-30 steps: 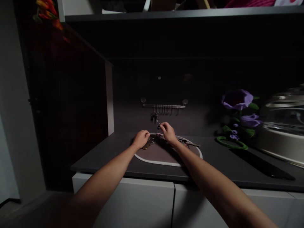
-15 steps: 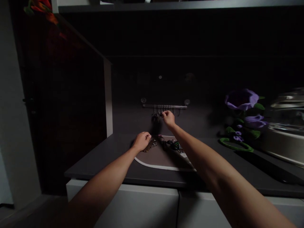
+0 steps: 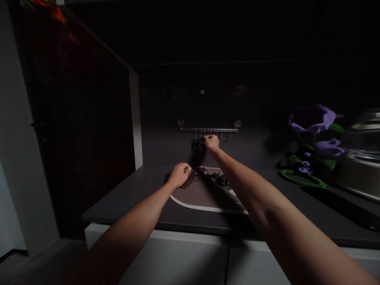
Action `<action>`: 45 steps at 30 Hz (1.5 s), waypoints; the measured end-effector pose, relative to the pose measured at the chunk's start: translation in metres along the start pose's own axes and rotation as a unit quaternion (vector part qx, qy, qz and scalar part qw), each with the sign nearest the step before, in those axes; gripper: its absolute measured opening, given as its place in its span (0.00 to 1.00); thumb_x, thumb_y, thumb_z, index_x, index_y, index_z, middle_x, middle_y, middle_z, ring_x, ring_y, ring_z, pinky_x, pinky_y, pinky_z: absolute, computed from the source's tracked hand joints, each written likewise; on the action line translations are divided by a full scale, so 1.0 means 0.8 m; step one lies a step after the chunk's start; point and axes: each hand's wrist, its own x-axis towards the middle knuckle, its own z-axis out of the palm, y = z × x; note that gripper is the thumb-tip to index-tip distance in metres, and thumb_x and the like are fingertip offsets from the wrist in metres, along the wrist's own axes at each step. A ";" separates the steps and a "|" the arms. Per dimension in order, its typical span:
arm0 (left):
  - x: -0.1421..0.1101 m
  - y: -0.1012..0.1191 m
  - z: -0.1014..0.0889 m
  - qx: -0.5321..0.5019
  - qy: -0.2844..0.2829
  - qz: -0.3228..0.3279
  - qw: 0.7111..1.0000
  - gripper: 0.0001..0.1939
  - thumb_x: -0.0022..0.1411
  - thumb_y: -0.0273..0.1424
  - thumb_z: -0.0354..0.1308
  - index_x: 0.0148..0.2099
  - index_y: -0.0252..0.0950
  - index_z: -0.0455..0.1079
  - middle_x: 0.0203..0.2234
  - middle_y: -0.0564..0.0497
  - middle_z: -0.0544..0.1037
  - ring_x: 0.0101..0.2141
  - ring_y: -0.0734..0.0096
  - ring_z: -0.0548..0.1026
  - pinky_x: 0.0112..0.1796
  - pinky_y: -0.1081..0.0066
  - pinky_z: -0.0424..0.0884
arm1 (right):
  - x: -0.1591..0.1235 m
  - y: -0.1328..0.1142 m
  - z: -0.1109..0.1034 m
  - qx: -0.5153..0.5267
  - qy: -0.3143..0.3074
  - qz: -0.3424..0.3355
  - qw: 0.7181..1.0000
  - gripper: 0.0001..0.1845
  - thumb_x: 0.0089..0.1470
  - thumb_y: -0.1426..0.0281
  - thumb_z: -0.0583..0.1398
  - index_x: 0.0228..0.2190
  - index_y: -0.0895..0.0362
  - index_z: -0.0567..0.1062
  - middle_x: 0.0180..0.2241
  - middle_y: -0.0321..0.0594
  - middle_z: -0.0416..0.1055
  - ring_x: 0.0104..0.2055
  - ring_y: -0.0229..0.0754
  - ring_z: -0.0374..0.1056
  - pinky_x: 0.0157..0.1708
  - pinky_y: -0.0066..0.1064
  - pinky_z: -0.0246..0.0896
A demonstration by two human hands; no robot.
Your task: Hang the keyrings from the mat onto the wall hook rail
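Observation:
Against the dark back panel runs a clear rail (image 3: 209,130) with several hooks, and a bunch of keys (image 3: 195,145) hangs from its left part. My right hand (image 3: 211,143) is up at the hooks just right of that bunch, its fingers pinched on a small set of keys (image 3: 201,143). My left hand (image 3: 179,174) rests low at the left edge of a brown mat (image 3: 202,198) with a white rim. Its fingers are curled, and their contents are hidden. Touching or right beside it lies a brown strap-like keychain (image 3: 187,182) with metal rings.
More keychains and small items (image 3: 221,179) lie on the mat, partly behind my right forearm. Purple felt flowers (image 3: 313,118) and a glass-domed pale appliance (image 3: 363,166) stand at the right of the dark counter (image 3: 127,198). A dark door (image 3: 86,138) is at left.
My right hand has risen from above the mat to the rail's hooks, carrying the small keys. My left hand stays at the mat's left edge. The view has tilted slightly down.

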 end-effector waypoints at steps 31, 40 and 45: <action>0.000 -0.003 -0.001 -0.041 0.022 -0.022 0.999 0.08 0.54 0.29 0.49 0.28 0.33 0.68 0.22 0.51 0.71 0.26 0.74 0.67 0.31 0.75 0.61 | -0.047 0.005 -0.007 0.011 -0.033 0.055 0.998 0.11 0.44 0.71 0.53 0.31 0.60 0.73 0.33 0.44 0.72 0.35 0.38 0.67 0.39 0.28 0.58; -0.003 -0.007 -0.009 -0.067 0.049 -0.057 0.995 0.09 0.54 0.28 0.48 0.28 0.33 0.67 0.22 0.51 0.71 0.26 0.74 0.67 0.29 0.75 0.60 | -0.097 -0.010 -0.027 0.030 -0.080 0.057 0.995 0.12 0.45 0.71 0.54 0.33 0.60 0.72 0.34 0.43 0.72 0.35 0.37 0.67 0.39 0.29 0.60; -0.006 -0.010 -0.015 -0.072 0.060 -0.081 0.992 0.07 0.54 0.26 0.48 0.29 0.33 0.68 0.25 0.51 0.72 0.28 0.73 0.68 0.31 0.74 0.62 | -0.124 -0.008 -0.039 0.042 -0.116 0.029 0.992 0.11 0.46 0.71 0.54 0.34 0.60 0.71 0.34 0.42 0.72 0.34 0.36 0.66 0.38 0.30 0.60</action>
